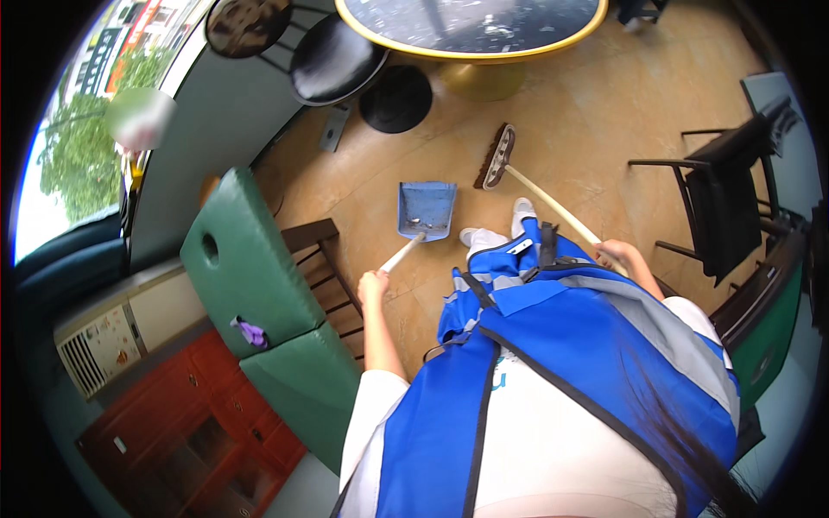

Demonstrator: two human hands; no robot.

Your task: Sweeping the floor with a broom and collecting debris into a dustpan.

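Note:
My left hand (374, 287) grips the pale handle of a blue long-handled dustpan (424, 206). Some small light debris lies inside the pan, near its handle end. In my right hand (618, 254) is the wooden handle (557, 206) of a push broom. The broom head (497, 157), brown with dark bristles, is tilted on its side at the floor, to the right of the dustpan and apart from it. My white shoes (523, 210) stand just below the broom head.
A round table (476, 55) with a yellow rim stands ahead, beside a black stool (340, 58). Left of me is a green massage table (252, 272) with a purple item (250, 333) on it. A black chair (722, 207) stands right. Tan tiles (583, 116) cover the floor.

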